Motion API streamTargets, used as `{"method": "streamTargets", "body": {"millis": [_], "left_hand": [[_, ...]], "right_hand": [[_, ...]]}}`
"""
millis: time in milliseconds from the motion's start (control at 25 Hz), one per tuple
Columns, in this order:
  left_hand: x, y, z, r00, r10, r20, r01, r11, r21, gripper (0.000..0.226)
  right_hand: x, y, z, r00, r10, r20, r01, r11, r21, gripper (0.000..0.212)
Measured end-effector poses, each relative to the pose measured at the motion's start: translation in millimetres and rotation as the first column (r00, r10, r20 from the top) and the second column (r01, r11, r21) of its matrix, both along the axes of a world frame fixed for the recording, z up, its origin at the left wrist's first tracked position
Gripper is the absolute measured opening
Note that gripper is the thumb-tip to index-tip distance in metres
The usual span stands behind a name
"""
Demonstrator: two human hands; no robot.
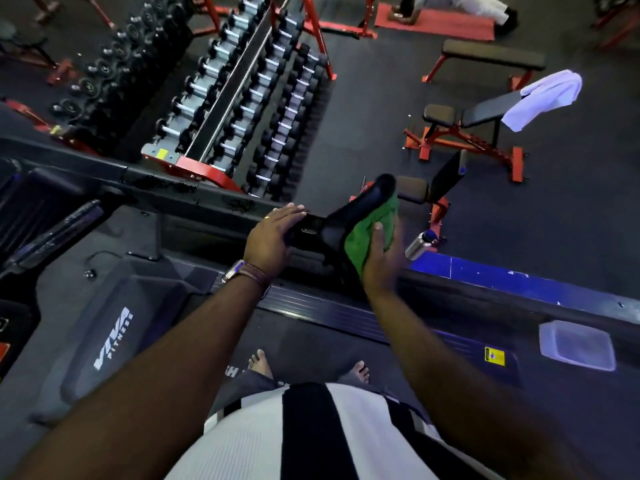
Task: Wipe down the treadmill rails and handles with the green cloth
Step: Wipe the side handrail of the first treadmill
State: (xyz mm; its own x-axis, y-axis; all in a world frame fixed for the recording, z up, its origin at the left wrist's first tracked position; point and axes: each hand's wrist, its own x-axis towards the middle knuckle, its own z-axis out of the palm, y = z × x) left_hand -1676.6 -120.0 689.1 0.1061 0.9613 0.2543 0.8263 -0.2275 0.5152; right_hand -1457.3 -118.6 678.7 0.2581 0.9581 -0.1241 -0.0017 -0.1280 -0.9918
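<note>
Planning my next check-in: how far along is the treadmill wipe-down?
Done: nothing shows as finished; wiped surfaces look no different. In hand: the right hand holds the green cloth against the handle end, while the left hand rests flat on the rail beside it. Left: the other handle at the frame's left, untouched.

Floor (363, 109): dark rubber matting across the whole frame, with a blue strip (485, 275) at centre right. Upper left to centre: a red-framed dumbbell rack (194, 164), its tiers filled with black dumbbells. Upper right: a flat bench (491, 55) on a red frame. Below it stands an adjustable bench (460, 116), with a white towel (543, 98) draped over the backrest. Top edge: a red mat (436, 24) with a person lying on it. Lighting: dim, bluish.
</note>
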Motion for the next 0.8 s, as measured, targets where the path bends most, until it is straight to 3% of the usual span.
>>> {"method": "streamTargets", "body": {"millis": [40,120,200,280,360,440,480,520,600,640,720,800], "left_hand": [[1,0,-1,1.0,0.02,0.015,-0.02,1.0,0.004,0.057],[3,0,-2,0.997,0.059,0.04,-0.06,0.998,0.014,0.055],[5,-1,-3,0.996,0.074,0.044,-0.076,0.997,0.027,0.054],[7,-1,-4,0.995,0.084,0.051,-0.086,0.996,0.034,0.054],[9,-2,-3,0.994,0.097,0.054,-0.099,0.995,0.029,0.054],[8,-3,-1,0.995,0.089,0.046,-0.09,0.996,0.019,0.055],[7,-3,0,0.996,0.077,0.044,-0.078,0.997,0.007,0.056],[6,-3,1,0.997,0.069,0.043,-0.069,0.998,-0.005,0.057],[7,-4,4,0.997,0.068,0.029,-0.068,0.998,-0.002,0.059],[7,-5,4,0.998,0.067,0.022,-0.067,0.998,0.005,0.059],[6,-5,3,0.999,0.051,0.016,-0.051,0.999,0.013,0.059],[6,-6,3,0.999,0.029,0.019,-0.029,0.999,0.015,0.058]], "right_hand": [[-5,-1,0,0.984,-0.083,-0.16,0.083,0.997,-0.007,0.04],[-8,10,2,0.937,-0.23,-0.261,0.191,0.968,-0.164,0.035],[-5,17,-19,0.894,-0.231,-0.384,0.151,0.962,-0.226,0.041],[1,12,-23,0.89,-0.269,-0.367,0.177,0.948,-0.263,0.049],[5,5,-11,0.974,-0.161,-0.161,0.11,0.952,-0.287,0.048],[5,11,5,1.0,-0.007,0.007,0.008,0.981,-0.195,0.037],[6,16,6,0.958,0.052,0.282,-0.042,0.998,-0.042,0.036],[4,21,5,0.898,0.125,0.422,-0.178,0.98,0.088,0.038],[1,27,0,0.623,0.158,0.766,-0.392,0.911,0.131,0.042],[3,25,-9,0.5,0.123,0.857,-0.454,0.88,0.138,0.045],[17,8,-20,0.272,-0.013,0.962,-0.608,0.773,0.182,0.047],[36,-5,-28,0.151,-0.11,0.982,-0.732,0.655,0.186,0.043]]}}
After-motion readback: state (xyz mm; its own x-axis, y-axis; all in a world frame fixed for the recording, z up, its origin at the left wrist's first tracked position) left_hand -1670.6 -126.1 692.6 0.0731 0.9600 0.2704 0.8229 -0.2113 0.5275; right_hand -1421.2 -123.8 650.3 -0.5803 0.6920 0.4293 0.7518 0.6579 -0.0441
